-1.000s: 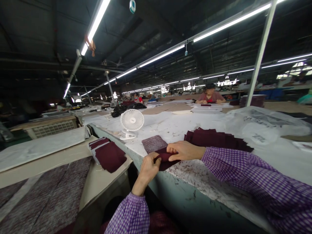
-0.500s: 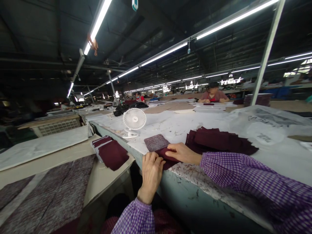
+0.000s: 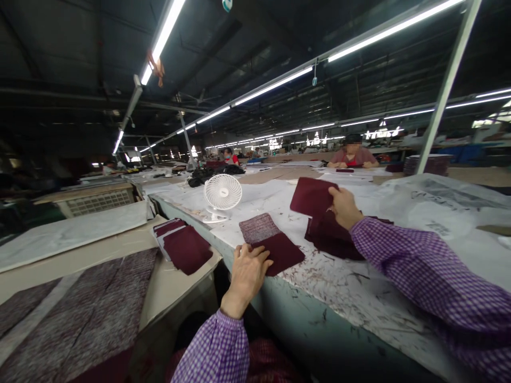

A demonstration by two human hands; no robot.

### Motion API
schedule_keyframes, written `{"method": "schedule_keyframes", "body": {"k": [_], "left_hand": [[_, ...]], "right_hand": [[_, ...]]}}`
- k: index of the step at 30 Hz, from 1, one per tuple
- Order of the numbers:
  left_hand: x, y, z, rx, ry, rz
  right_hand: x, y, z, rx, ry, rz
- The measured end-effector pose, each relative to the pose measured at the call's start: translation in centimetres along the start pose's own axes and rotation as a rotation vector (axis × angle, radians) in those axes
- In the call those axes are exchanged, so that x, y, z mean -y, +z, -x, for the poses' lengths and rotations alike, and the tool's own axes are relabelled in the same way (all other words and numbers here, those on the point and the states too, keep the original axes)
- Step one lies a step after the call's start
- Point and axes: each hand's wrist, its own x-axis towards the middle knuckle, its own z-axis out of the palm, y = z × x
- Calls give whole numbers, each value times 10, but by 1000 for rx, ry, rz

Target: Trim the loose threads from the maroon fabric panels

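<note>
At the table's edge my left hand (image 3: pixel 248 271) lies palm down on a maroon fabric piece (image 3: pixel 284 254), fingers apart and lightly bent, not gripping it. Just beyond, a mottled grey-maroon fabric piece (image 3: pixel 258 227) lies partly under the maroon one. My right hand (image 3: pixel 345 206) pinches the right edge of another maroon fabric panel (image 3: pixel 312 197), lifted above the table. Under and behind that hand sits a fanned pile of maroon fabric pieces (image 3: pixel 333 236), partly hidden by the hand and sleeve.
A small white fan (image 3: pixel 222 192) stands left on the white-covered table (image 3: pixel 319 287), where thread scraps lie. Maroon and grey pieces (image 3: pixel 187 249) are stacked on the lower left table, beside mottled fabric (image 3: pixel 104 314). Clear plastic (image 3: pixel 443 205) lies right. A co-worker (image 3: pixel 353 151) sits across.
My right hand has let go of the folded maroon piece beside my left hand, moved right and up to the pile, and lifted a panel. The piece under my left hand now lies flat.
</note>
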Motion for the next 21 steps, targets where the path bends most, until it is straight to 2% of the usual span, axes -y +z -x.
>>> {"method": "schedule_keyframes", "body": {"k": [3, 5, 6, 7, 9, 11, 13, 14, 15, 16, 18, 19, 21], "left_hand": [[-3, -3, -2, -68, -57, 60], [-8, -7, -3, -132, -133, 262], [-11, -9, -3, -154, -198, 438], [-15, -11, -2, -160, -278, 660], [-24, -15, 0, -96, -442, 1157], [-30, -17, 4, 10, -569, 1530], [-34, -16, 8, 26, -705, 1658], [-34, -15, 10, -3, -769, 1659], [-34, -13, 12, -41, -810, 1650], [-34, -11, 14, -75, -822, 1647], [-34, -9, 17, -103, -768, 1678], [-34, -9, 18, -114, -728, 1700], [-34, -10, 20, -128, -676, 1732]], "right_hand": [[2, -20, -9, -210, 51, -205], [12, -17, 2, -215, -12, -248], [19, -12, 11, -153, -77, -208], [28, -5, 22, -67, -154, -141], [48, 10, 47, 195, -319, -8], [67, 21, 69, 565, -480, 93], [80, 27, 83, 963, -534, 89], [82, 27, 86, 1073, -515, 56], [82, 27, 86, 1093, -480, 21], [80, 26, 84, 1031, -439, 5], [70, 25, 76, 802, -344, 30], [63, 24, 72, 740, -280, 48], [49, 25, 65, 788, -125, 23]]}}
